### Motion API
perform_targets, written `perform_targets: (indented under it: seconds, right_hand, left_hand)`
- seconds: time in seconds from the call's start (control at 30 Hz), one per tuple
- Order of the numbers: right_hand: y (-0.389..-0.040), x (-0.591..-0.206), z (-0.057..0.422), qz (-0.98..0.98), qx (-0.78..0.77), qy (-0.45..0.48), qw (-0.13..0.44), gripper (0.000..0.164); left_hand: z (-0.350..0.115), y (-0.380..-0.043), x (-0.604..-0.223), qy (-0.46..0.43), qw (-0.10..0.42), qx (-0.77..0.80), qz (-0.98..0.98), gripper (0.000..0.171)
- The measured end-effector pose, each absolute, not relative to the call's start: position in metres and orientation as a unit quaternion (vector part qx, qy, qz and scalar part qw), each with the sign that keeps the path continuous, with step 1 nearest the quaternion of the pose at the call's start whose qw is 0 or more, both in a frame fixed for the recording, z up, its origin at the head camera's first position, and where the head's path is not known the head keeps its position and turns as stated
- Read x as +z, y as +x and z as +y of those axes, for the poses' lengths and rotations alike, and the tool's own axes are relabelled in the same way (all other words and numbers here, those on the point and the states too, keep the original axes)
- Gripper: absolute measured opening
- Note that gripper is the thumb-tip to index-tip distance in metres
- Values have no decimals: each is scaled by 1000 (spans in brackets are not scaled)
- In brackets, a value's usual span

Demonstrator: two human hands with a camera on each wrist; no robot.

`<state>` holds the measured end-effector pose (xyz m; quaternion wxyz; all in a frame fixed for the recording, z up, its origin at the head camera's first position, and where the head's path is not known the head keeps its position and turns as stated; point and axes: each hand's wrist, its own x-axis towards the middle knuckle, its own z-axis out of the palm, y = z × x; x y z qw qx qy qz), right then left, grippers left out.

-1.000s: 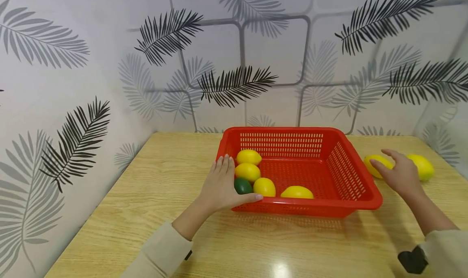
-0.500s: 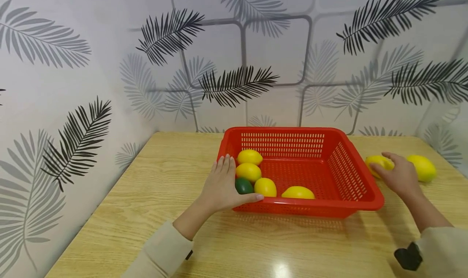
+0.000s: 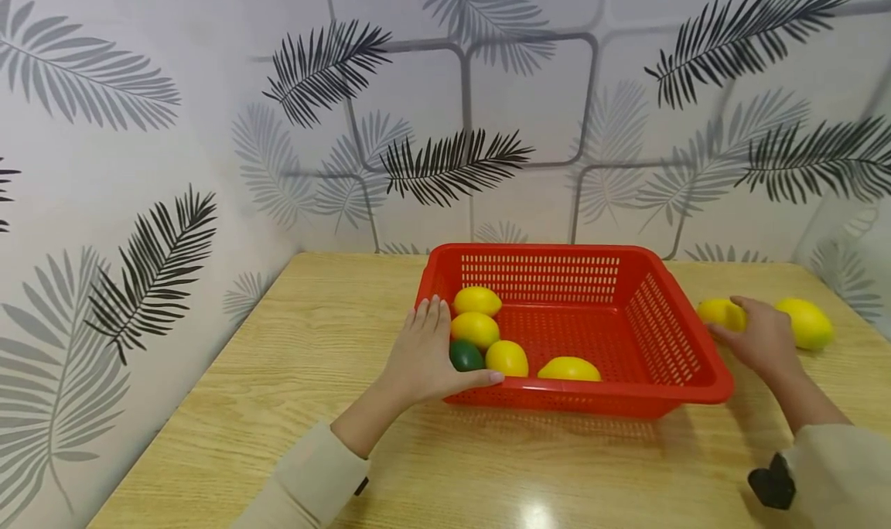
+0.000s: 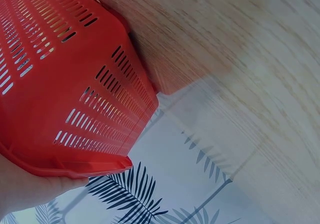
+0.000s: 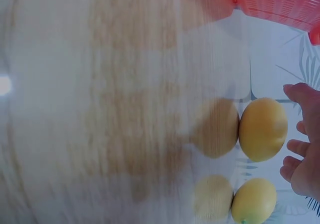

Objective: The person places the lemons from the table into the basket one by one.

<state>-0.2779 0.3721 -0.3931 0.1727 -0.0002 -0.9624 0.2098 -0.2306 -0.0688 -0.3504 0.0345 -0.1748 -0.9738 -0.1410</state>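
My left hand point(image 3: 422, 355) rests on the left corner of a red plastic basket point(image 3: 557, 387). Its fingers lie straight over the left rim, and the thumb stretches along the near rim. Inside the basket are several yellow lemon-like fruits point(image 3: 476, 330) and a dark green fruit point(image 3: 465, 355), partly hidden by the left hand. To the right of the basket, my right hand point(image 3: 760, 336) hovers with spread, slightly bent fingers beside a yellow fruit point(image 3: 721, 313). In the right wrist view a gap shows between the fingers and this fruit point(image 5: 263, 129).
Another yellow fruit point(image 3: 805, 323) with a greenish end lies on the wooden table point(image 3: 313, 320), right of my right hand. A wall point(image 3: 390, 88) with a leaf pattern stands behind the table and along its left side.
My right hand has lowered and come closer to the nearer yellow fruit outside the basket, with thumb and forefinger drawing together. The left hand keeps its place on the basket.
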Motion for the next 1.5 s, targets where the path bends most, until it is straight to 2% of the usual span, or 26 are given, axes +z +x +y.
perform_targets:
  seconds: [0.63,1.2,1.5]
  right_hand:
    - [-288,-401,378,-978,173,-19,111,67]
    - [-293,-405,374,-972,180,-10,151,55]
    - [-293,-402,376,-973,175,0,150,54]
  left_hand:
    - [-69,-230,-351,-174,31,-148,-973,112]
    - [-69,-228,-349,-171,32,-148,-974,112]
    - [-69,-229,-348,-175,27,-149,-973,112]
